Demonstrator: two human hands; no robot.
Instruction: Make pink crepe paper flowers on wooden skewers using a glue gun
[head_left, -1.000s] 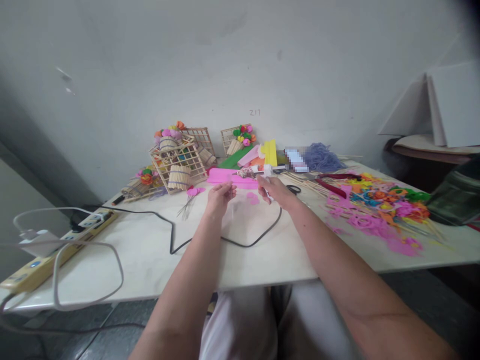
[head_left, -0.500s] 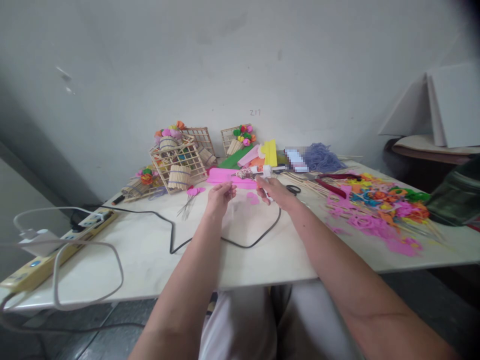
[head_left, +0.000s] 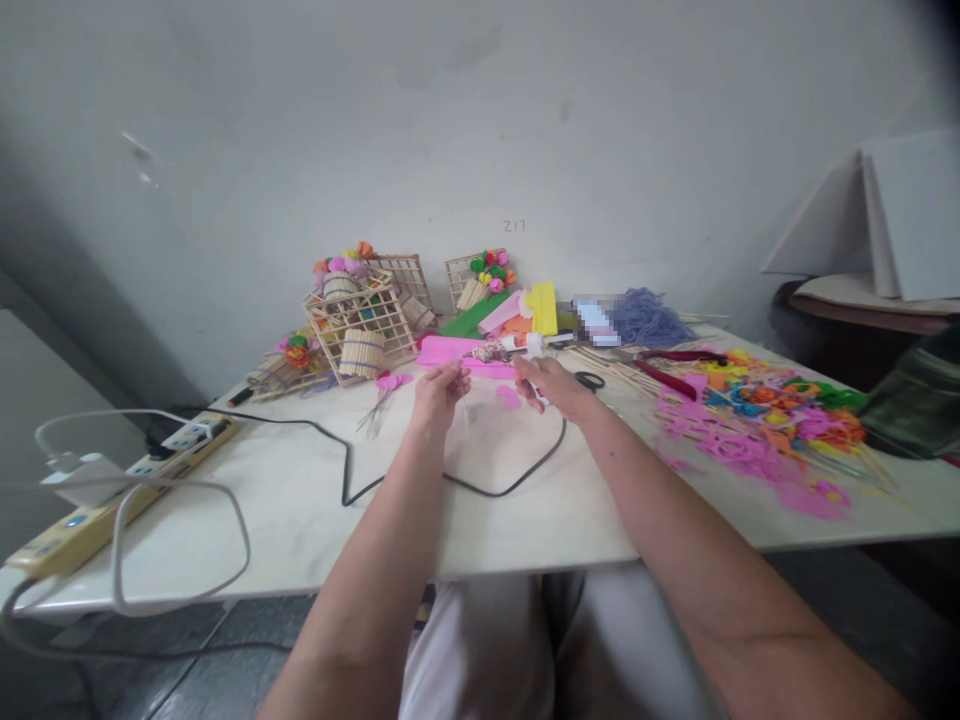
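Both my hands are stretched out over the white table (head_left: 480, 500). My left hand (head_left: 437, 392) is pinched shut on a thin wire stem (head_left: 463, 400) that hangs down from the fingers. My right hand (head_left: 553, 385) is closed round a white glue gun (head_left: 531, 350) whose black cord (head_left: 450, 470) loops across the table. Its nozzle points left toward my left hand. A small pink foam piece (head_left: 507, 396) lies on the table between the hands, and a pink foam sheet (head_left: 450, 352) lies just behind them.
Wooden stick cages with foam flowers (head_left: 358, 320) stand at the back. Loose wires with pink hearts (head_left: 384, 392) lie left of my hands. Colourful foam cut-outs (head_left: 757, 420), red pliers (head_left: 664, 372) and scissors (head_left: 587, 379) fill the right. A power strip (head_left: 112, 490) sits far left.
Hardly anything differs: both hands keep their grip and place, and the view has shifted slightly.
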